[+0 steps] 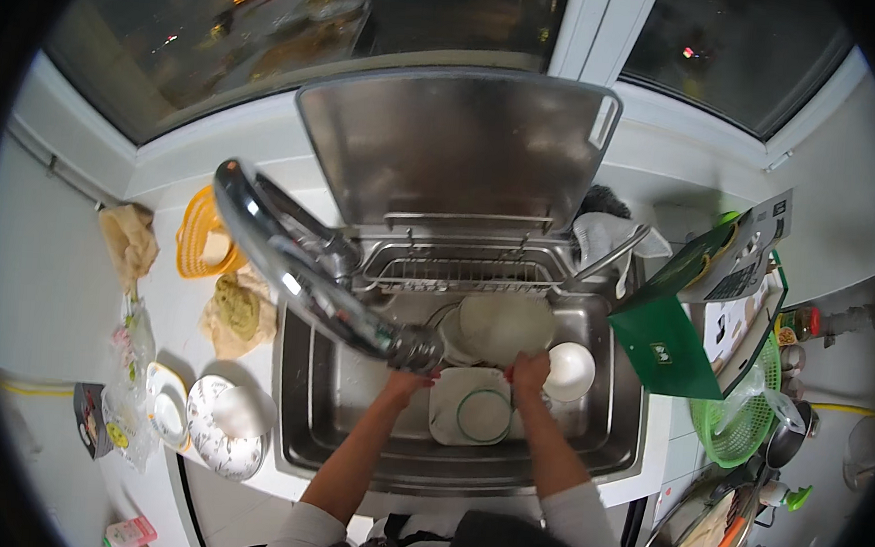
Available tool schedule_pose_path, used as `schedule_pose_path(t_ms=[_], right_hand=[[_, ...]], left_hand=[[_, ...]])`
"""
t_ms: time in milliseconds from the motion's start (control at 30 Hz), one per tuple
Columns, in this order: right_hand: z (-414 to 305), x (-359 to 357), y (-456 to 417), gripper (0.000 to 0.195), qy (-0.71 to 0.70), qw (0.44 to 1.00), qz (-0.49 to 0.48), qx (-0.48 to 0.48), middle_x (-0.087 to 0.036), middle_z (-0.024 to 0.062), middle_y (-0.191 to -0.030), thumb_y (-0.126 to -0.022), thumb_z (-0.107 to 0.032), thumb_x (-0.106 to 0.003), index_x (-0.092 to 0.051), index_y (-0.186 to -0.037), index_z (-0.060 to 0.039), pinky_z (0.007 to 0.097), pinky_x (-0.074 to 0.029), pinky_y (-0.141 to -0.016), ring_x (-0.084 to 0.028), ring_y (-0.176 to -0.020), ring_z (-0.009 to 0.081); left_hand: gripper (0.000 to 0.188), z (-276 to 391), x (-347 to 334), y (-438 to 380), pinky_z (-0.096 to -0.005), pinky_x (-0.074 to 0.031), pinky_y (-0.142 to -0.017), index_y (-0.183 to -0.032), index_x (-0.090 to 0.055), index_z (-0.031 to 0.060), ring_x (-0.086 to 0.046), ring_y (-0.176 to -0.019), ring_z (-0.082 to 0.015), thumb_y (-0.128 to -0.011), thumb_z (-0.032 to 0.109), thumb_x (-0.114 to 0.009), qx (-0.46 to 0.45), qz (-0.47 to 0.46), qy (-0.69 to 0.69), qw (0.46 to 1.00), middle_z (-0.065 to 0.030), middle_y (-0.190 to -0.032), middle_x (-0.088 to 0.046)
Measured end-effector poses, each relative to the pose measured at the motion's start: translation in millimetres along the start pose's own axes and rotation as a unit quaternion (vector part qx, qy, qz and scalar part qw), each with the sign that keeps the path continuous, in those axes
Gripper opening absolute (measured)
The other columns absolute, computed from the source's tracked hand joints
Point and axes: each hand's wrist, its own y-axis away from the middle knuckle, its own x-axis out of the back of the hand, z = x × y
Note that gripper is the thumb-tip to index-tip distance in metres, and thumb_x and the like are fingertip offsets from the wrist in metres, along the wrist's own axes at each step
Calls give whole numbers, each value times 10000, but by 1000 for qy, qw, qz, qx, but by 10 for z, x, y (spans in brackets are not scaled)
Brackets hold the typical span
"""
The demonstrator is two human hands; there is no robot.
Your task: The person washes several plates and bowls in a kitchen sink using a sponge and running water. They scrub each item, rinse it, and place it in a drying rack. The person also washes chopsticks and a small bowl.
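Both my hands are in the stainless steel sink point(338, 425). My left hand point(409, 386) is at the upper left edge of a squarish white plate point(444, 417), partly hidden behind the chrome faucet point(280, 271). At the plate's upper right is my right hand point(527, 375), its fingers bent, close to a white bowl point(571, 372). Whether either hand grips the plate is not clear. A green-rimmed round dish point(484, 415) lies on the squarish plate. Beyond my hands rests a large pale round dish point(505, 326), partly over a smaller one.
Left of the sink stand a floral plate point(223, 457) with a white bowl on it, cloths point(236, 317) and an orange basket point(198, 236). A raised metal lid point(460, 147) stands behind. To the right are a green box point(666, 351) and a green basket point(736, 435).
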Motion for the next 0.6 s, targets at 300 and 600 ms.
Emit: schedule_pose_path(t_ms=[300, 600], right_hand=[[-105, 580, 642, 396, -224, 939, -253, -55, -509, 105, -524, -751, -21, -493, -405, -1137, -8, 279, -297, -287, -440, -336, 149], [-555, 210, 869, 619, 285, 852, -88, 429, -358, 213, -1286, -818, -232, -528, -272, -1326, 11, 495, -283, -957, -352, -1181, 349]], left_hand=[[442, -844, 106, -661, -413, -429, -908, -1205, -438, 22, -501, -1092, -305, -888, 329, -470, 81, -235, 398, 883, -180, -1190, -503], [390, -47, 194, 468, -404, -491, -797, -1242, -369, 3, -570, -990, -320, -935, 244, -388, -44, -105, 207, 972, -248, -1107, -536]])
